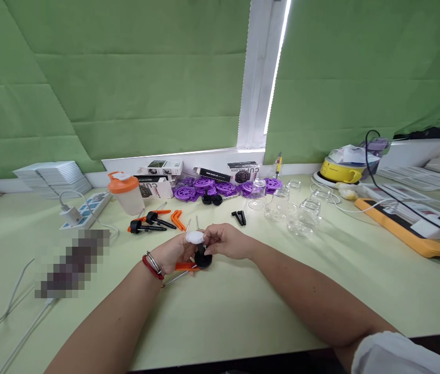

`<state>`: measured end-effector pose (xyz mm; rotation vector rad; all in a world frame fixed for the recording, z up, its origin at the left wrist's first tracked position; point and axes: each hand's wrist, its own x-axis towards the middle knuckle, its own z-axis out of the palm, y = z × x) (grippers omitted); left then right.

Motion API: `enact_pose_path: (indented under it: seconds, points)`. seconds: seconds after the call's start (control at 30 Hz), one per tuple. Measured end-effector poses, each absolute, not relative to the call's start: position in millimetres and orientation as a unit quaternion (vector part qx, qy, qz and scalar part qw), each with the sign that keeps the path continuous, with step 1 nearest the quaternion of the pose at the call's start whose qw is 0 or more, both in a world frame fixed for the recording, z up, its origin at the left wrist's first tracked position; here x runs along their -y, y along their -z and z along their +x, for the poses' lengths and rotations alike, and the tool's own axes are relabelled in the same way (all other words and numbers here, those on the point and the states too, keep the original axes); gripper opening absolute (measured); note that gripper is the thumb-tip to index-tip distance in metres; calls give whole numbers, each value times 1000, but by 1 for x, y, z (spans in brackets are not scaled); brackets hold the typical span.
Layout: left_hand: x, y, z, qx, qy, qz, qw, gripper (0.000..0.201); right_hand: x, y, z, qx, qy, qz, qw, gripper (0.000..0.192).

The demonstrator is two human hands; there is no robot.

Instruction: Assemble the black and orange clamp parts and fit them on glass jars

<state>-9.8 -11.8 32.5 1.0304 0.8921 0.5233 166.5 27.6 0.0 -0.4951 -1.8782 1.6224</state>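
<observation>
Pale table (243, 317) beneath black part (203, 259); bright slit (277, 67) between green curtains (134, 88).

1. The black round-based fitting (203, 258) sits between my left hand (175, 253) and right hand (225, 242): its broad disc is lowest, and a narrower stem rises to my right fingertips, partly hidden by them.
2. The white oval piece (195, 237) is smooth and lies at my left fingers, just above the stem; I can't tell whether they join.
3. The orange bar (186, 266) shows partly below my left hand, beside the disc.
</observation>
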Motion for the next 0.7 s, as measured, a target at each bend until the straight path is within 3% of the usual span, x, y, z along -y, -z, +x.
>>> enact_pose_path:
  seconds: [0.7]
  points:
    - [12, -36, -9, -394, -227, 483, 748, 47, -29, 2, 167, 708, -614, -198, 289, 19]
